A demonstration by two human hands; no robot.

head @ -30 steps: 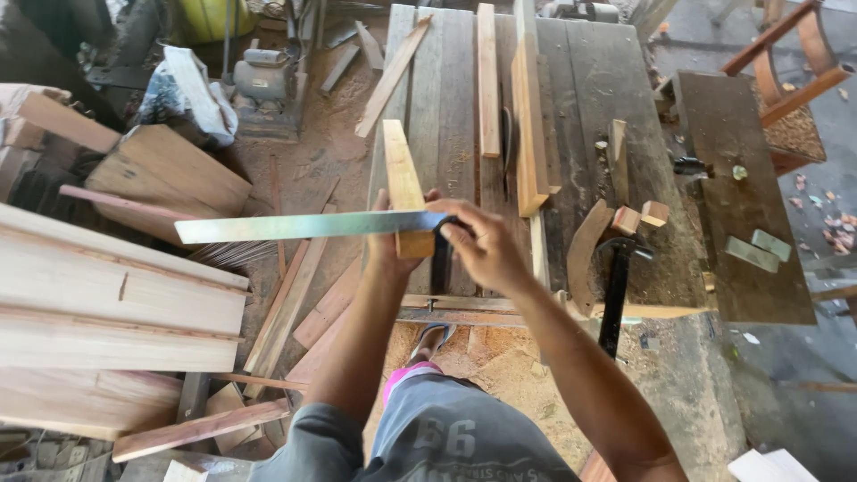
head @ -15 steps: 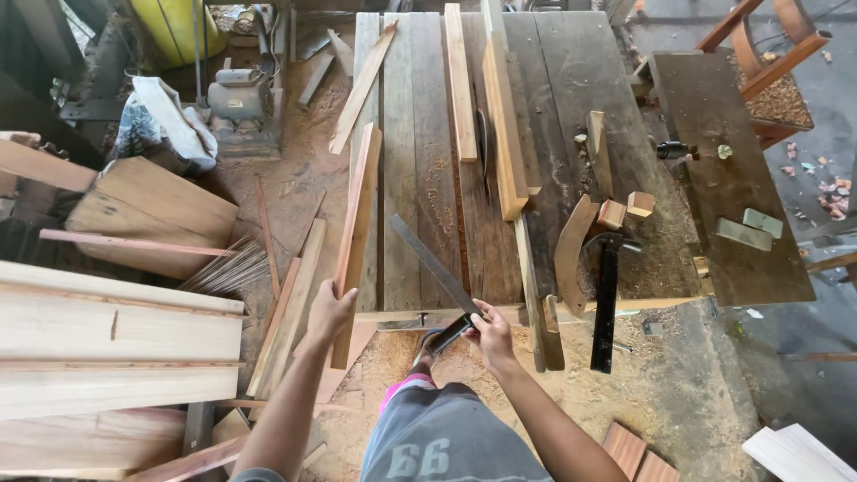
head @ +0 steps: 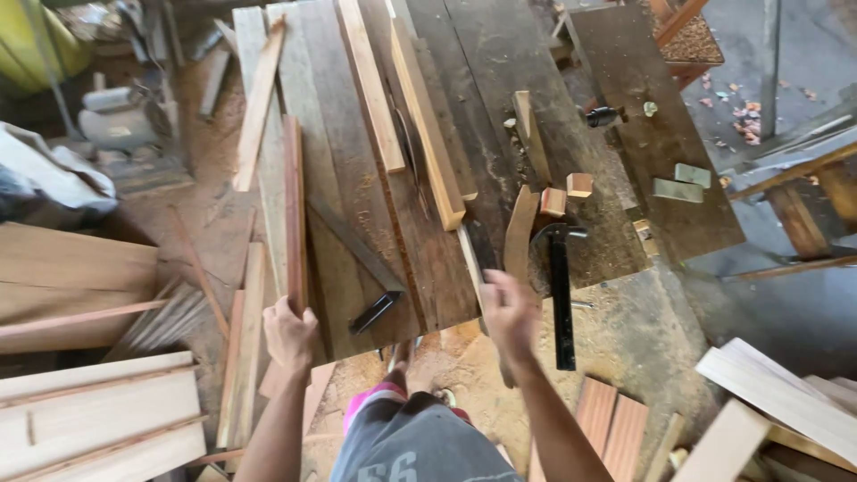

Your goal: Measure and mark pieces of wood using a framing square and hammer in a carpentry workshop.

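My left hand grips the near end of a long reddish wooden strip that lies lengthwise on the worn plank workbench. A try square with a black handle rests flat on the bench just right of that strip, with no hand on it. My right hand hovers with fingers apart at the bench's front edge, holding nothing. It is between a thin pale stick and a black hammer, just below a curved wooden piece.
Two long pale battens lie along the bench, with small wood blocks near the hammer. Stacked boards stand at the left and more boards at the lower right. Sawdust covers the floor.
My right hand has let go of the try square, which now lies on the bench, and has moved right. My left hand has closed on the reddish strip's near end.
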